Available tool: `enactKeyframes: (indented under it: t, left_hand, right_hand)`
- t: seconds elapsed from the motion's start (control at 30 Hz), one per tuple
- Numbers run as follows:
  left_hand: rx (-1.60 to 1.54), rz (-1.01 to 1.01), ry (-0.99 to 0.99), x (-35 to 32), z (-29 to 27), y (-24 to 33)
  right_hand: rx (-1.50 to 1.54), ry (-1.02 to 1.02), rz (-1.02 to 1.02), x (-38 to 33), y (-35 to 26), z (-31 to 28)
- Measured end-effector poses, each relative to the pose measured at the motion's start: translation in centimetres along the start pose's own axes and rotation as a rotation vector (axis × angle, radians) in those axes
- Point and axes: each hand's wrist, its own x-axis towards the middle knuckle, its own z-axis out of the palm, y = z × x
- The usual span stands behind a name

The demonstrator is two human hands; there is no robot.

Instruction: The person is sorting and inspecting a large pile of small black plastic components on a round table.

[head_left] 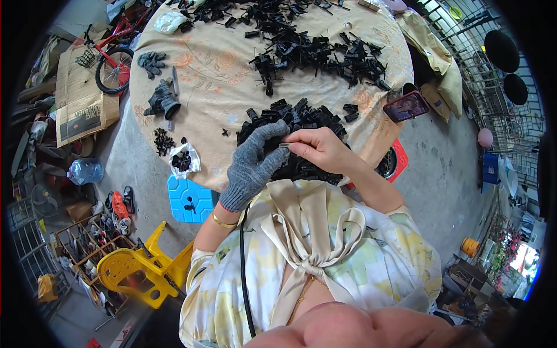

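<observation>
My left hand [255, 159], in a grey knitted glove, is closed at the near edge of the round table, its fingers curled toward my right hand. What it grips, if anything, is hidden. My bare right hand [320, 149] pinches a small thin metallic piece [284, 145] between thumb and fingers, right at the gloved fingertips. Behind and beneath both hands lies a heap of small black plastic parts [299, 116]. A larger spread of black parts with thin stems [316, 52] covers the far side of the table.
The tablecloth [203, 87] is beige and flowered. On its left lie dark gloves [162, 100], loose small black pieces [164, 141] and a white bag of black bits [184, 160]. A phone [406, 107] stands at the right edge. Blue stool [190, 200] and yellow chair [145, 269] are at left.
</observation>
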Motion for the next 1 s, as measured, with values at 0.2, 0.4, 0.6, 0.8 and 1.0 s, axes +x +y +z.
enactKeyframes:
  t: [0.2,0.4,0.6,0.8,1.0]
  left_hand:
    - [0.003,0.027,-0.015,-0.1,0.2,0.1]
    - [0.063,0.076,0.053,-0.2,0.1,-0.7]
    - [0.461,0.350,0.138,0.1,-0.1,-1.8]
    - [0.521,0.259,0.089,0.5,0.2,-1.8]
    - [0.707,0.400,0.070,0.7,1.6,-1.2]
  right_hand:
    - [-0.020,0.006,-0.012,0.0,0.6,-0.1]
    - [-0.089,0.044,-0.065,0.1,0.1,0.7]
    - [-0.072,0.206,-0.104,0.5,1.2,2.5]
    - [0.197,0.174,0.092,1.1,2.8,0.9]
    - [-0.372,0.293,-0.055,0.7,0.7,2.1]
